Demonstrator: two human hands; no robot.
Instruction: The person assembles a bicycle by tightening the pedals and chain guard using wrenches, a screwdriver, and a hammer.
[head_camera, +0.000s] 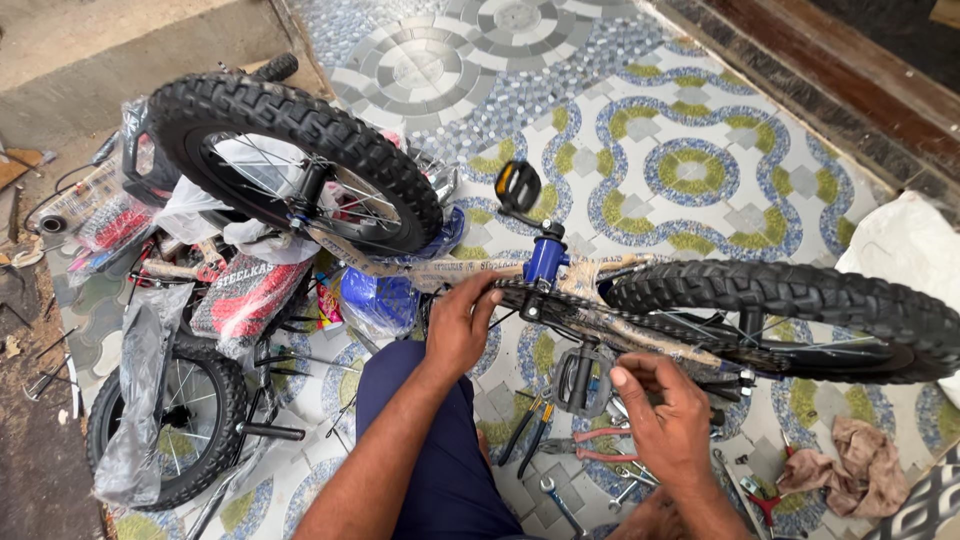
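Patterned mosaic floor tiles (690, 170) in blue, green and grey carry everything I see from the head camera. Across the middle of the floor a small bicycle (560, 275) lies upside down, its frame wrapped in brown paper, one knobby wheel (290, 160) toward the far left corner and the other knobby wheel (800, 315) toward the right edge. My left hand (458, 325) rests on the chainring (520, 296) at the blue bottom bracket, fingers curled over the toothed rim and closed on it. My right hand (665, 415) hovers just below the chain (660, 335), thumb and forefinger pinched together; I cannot tell whether anything small sits between them. One pedal (518, 185) sticks up above the bracket, the other pedal (582, 378) hangs just beside my right hand. Wrenches and pliers (590, 450) lie scattered on the tiles near my knee. A second small bicycle (190, 300), still wrapped in plastic, lies at the left edge. A crumpled rag (850, 465) sits near the right corner.
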